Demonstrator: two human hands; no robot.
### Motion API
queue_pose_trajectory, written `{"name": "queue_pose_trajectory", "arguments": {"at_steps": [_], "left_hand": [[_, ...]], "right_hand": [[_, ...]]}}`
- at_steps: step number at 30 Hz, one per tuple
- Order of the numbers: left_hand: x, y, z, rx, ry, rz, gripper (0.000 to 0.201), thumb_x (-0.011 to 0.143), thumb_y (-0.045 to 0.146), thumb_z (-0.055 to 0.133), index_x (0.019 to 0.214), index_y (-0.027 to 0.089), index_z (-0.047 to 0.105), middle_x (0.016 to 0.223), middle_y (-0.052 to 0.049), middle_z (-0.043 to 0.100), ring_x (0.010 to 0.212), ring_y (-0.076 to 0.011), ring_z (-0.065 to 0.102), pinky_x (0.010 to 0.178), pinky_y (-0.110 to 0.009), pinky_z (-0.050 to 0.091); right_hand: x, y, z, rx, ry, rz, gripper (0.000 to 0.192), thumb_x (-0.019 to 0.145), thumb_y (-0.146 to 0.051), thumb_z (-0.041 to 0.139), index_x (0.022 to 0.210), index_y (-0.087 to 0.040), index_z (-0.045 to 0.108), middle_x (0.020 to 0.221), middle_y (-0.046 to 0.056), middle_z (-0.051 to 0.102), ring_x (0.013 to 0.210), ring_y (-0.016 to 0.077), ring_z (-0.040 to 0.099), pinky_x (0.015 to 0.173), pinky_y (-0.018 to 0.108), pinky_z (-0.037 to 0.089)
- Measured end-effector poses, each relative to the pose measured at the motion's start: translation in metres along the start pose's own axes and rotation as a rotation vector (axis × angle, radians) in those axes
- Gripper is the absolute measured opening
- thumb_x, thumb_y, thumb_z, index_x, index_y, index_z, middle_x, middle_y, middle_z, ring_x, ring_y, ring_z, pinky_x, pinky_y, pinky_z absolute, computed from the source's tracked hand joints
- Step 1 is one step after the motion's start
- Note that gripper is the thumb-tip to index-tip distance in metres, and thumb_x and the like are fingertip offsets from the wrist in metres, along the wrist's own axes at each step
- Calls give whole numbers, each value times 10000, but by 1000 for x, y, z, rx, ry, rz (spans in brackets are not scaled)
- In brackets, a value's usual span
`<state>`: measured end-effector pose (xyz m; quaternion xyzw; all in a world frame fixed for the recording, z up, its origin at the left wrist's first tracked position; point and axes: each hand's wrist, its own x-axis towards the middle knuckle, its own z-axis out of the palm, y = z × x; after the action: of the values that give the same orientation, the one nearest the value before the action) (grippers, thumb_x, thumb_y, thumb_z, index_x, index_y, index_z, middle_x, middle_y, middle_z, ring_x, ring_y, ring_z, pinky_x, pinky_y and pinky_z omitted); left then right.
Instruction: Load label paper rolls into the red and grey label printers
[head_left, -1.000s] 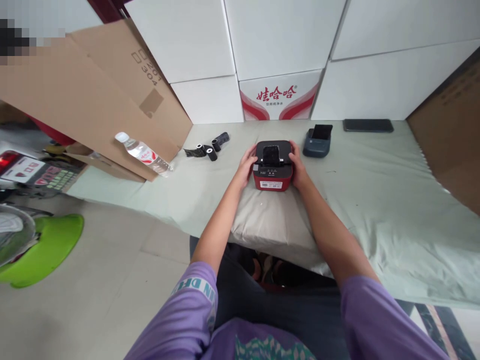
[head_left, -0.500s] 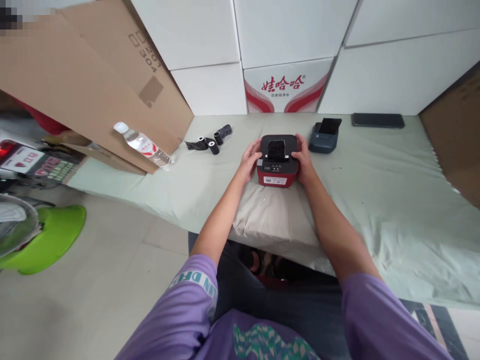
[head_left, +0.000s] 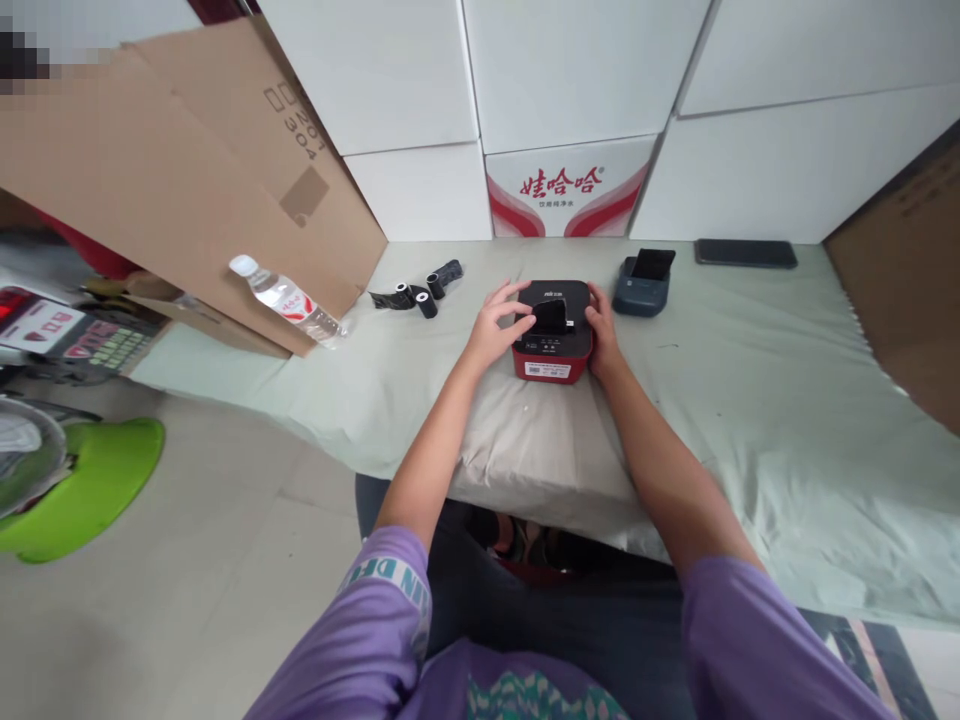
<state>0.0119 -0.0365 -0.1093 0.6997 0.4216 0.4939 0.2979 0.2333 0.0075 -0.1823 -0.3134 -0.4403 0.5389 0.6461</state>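
A small receipt printer (head_left: pixel 553 345) with a black top and red body stands on the cloth-covered surface in front of me. A short black paper strip (head_left: pixel 551 316) sticks out of its top. My left hand (head_left: pixel 496 328) is over the printer's left side, with thumb and fingertips closed at the strip's left edge. My right hand (head_left: pixel 603 332) grips the right side, its thumb near the top edge and its other fingers partly hidden. To the right of it sits a dark blue portable printer (head_left: pixel 640 292) with a black strip rising from it.
Several small black paper rolls (head_left: pixel 427 304) lie left of the printer. A water bottle (head_left: pixel 289 300) is by the cardboard box (head_left: pixel 225 180). A dark phone (head_left: pixel 745 253) lies at the back right, before stacked white boxes (head_left: pixel 412 190). A green stool (head_left: pixel 105 490) is on the floor.
My left hand has moved from the printer's left side up and inward to the black strip on top. My right hand still grips the right side. The view has shifted slightly.
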Motion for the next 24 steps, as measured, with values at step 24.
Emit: {"name": "queue_pose_trajectory", "arguments": {"at_steps": [24], "left_hand": [[-56, -25, 48, -505, 151, -393, 732, 941, 722, 590, 1522, 276, 600, 1665, -69, 600, 1611, -293, 500, 1313, -498, 428]], "right_hand": [[5, -5, -5, -214, 164, -89, 668, 711, -813, 794, 1142, -316, 677, 1220, 41, 765, 1277, 303, 688, 1246, 531, 483]]}}
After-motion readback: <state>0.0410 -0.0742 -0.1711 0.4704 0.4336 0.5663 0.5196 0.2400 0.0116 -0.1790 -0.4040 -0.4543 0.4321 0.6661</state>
